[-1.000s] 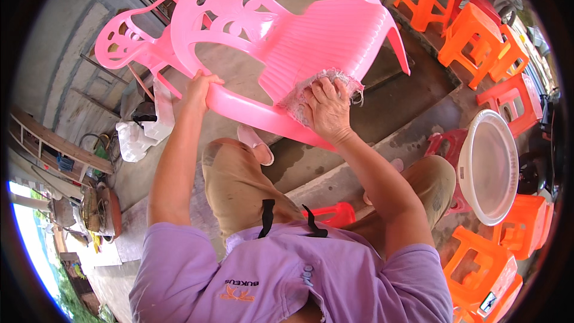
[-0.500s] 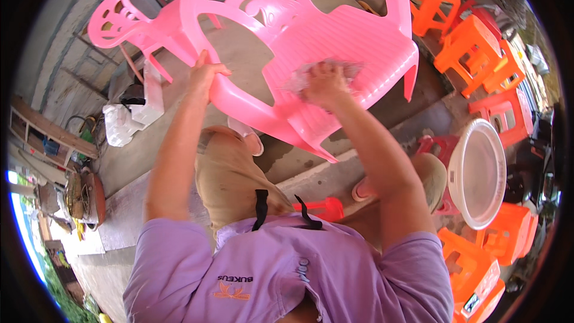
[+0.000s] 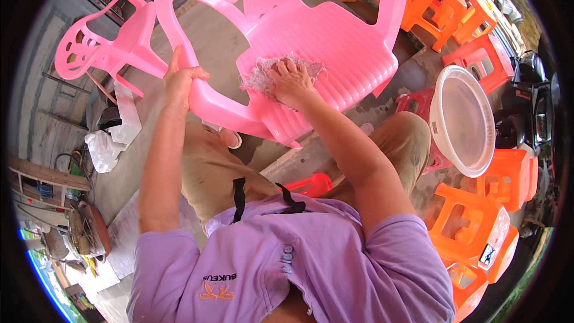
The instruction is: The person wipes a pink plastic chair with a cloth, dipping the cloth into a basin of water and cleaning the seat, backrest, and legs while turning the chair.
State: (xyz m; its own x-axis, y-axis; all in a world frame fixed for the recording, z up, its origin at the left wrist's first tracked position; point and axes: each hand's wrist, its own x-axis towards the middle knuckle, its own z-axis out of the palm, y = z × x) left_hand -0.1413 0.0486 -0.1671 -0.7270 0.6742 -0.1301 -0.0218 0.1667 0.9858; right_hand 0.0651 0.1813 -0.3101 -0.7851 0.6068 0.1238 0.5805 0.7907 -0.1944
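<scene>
A pink plastic armchair (image 3: 335, 42) with a ribbed seat and a cut-out back is tilted in front of me. My left hand (image 3: 181, 84) grips its left armrest, thumb on top. On the left part of the seat, my right hand (image 3: 291, 84) presses a greyish-pink frayed rag (image 3: 257, 78) against the ribs, its fingers bent over the cloth. What lies under the rag is hidden.
A second pink armchair (image 3: 128, 39) stands at the far left. To my right, a white basin (image 3: 439, 116) of water rests on a red stool (image 3: 412, 104). Orange stools (image 3: 433, 6) stand around it. White foam packaging (image 3: 124, 119) lies on the left floor.
My right hand and the rag have slid left across the seat. The chair and my left hand appear further left in view, as does the whole scene with the head's turn.
</scene>
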